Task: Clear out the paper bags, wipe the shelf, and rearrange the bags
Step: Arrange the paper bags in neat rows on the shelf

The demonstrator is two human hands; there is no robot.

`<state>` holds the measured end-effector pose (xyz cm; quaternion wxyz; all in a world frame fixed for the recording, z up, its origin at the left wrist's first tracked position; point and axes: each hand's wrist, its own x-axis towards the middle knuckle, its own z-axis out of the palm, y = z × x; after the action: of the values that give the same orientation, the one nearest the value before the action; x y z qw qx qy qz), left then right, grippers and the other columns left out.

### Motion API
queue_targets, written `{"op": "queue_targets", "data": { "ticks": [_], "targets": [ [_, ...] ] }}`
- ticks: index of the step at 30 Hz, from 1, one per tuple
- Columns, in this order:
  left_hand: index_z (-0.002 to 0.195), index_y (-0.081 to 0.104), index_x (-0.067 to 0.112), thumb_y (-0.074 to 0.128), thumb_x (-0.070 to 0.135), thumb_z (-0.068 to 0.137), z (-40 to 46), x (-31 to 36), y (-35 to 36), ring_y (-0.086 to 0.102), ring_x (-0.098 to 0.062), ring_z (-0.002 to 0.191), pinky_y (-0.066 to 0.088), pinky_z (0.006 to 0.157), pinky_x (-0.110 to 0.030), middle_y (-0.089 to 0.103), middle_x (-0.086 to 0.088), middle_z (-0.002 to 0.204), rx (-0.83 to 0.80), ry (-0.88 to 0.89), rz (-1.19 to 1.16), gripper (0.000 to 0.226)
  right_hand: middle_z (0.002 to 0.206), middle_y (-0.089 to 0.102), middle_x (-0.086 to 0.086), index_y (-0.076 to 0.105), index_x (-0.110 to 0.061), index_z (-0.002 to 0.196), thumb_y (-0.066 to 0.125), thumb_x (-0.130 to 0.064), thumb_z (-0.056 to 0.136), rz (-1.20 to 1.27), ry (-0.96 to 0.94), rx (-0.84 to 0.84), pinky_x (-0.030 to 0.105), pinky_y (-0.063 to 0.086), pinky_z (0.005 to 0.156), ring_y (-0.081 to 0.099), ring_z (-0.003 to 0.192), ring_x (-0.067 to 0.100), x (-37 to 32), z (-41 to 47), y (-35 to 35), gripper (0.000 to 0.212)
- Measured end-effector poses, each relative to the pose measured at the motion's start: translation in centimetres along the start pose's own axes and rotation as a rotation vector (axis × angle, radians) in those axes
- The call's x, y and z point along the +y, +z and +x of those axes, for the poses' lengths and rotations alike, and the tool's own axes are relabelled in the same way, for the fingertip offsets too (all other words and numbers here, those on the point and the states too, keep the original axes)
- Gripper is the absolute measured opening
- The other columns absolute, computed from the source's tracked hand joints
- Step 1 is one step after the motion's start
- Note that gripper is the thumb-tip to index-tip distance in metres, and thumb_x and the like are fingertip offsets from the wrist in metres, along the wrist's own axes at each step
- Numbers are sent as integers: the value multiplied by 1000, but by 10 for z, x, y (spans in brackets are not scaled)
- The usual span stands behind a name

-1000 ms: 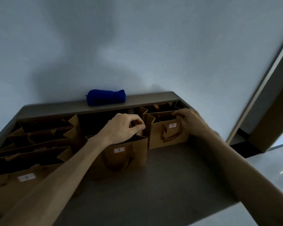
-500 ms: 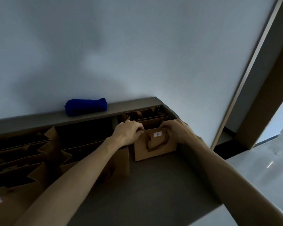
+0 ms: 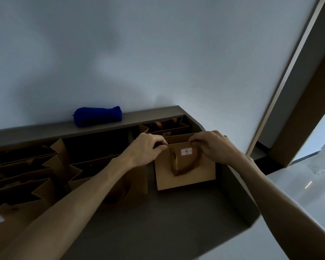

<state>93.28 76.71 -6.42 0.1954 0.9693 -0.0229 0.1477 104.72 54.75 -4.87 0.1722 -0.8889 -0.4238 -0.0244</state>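
A small brown paper bag labelled 5 (image 3: 184,173) stands upright on the grey shelf (image 3: 158,222) near its right end. My left hand (image 3: 148,151) pinches the bag's top rim at the left corner. My right hand (image 3: 212,145) grips the top rim at the right, fingers curled over the edge. Another brown bag (image 3: 165,126) stands directly behind it. Several more brown bags (image 3: 36,175) fill the left side of the shelf, one under my left forearm. A rolled blue cloth (image 3: 98,116) lies on the raised back ledge.
A white wall rises behind the shelf. To the right are a door frame (image 3: 289,76) and a pale floor (image 3: 298,194) beyond the shelf's right edge. Bare grey shelf surface lies in front of the bag labelled 5.
My left hand left the bag labelled 7 and moved right onto the left rim of bag 5. The view shifted right, and both hands now hold bag 5.
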Motion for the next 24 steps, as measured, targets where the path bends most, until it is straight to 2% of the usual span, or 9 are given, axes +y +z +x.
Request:
{"op": "queue_targets", "data": {
  "ticks": [3,8,12,15,17,20,24],
  "targets": [
    [114,65,21,55,27,95,-24,12,-4,54,6,93,40,73,-4,67,5,111,-6,59,-62,22,112,63,-20,63,-37,113,46,-23,100,0,-56,20,36,53,87,59,104,6,-1,-24,0,26],
    [115,63,25,55,27,94,-63,26,-4,51,10,102,41,80,-1,65,9,115,-18,122,-97,23,104,54,-27,64,-37,113,49,-23,98,56,-145,63,35,55,85,60,100,2,-5,-59,9,25],
    [120,60,26,54,29,94,-95,23,-5,46,13,104,41,81,-1,63,10,119,-29,109,-76,27,104,54,-24,66,-33,113,53,-19,97,80,-234,72,31,57,80,61,97,4,-19,-68,23,25],
    [121,58,28,51,34,93,-118,11,-12,46,16,104,40,83,0,61,12,121,-38,68,-70,29,104,50,-27,64,-33,113,45,-32,96,72,-323,101,20,52,75,55,96,-2,-39,-66,34,25],
    [120,58,31,48,39,91,-133,1,-21,47,19,103,41,86,-1,59,16,119,-40,36,-72,31,104,53,-27,63,-33,113,38,-36,95,79,-361,110,13,46,74,51,98,-6,-53,-61,43,31],
    [118,59,31,44,43,89,-154,-13,-36,51,13,106,43,86,-5,58,18,116,-40,-23,-57,35,108,63,-17,63,-32,115,40,-33,95,97,-416,106,16,49,74,55,102,-1,-75,-48,61,30],
    [116,60,34,44,45,88,-180,-28,-54,52,9,107,45,87,-8,57,21,115,-24,-96,-15,34,106,68,-14,67,-28,112,41,-33,98,102,-496,149,16,49,76,60,100,2,-108,-37,79,30]
  ]
}}
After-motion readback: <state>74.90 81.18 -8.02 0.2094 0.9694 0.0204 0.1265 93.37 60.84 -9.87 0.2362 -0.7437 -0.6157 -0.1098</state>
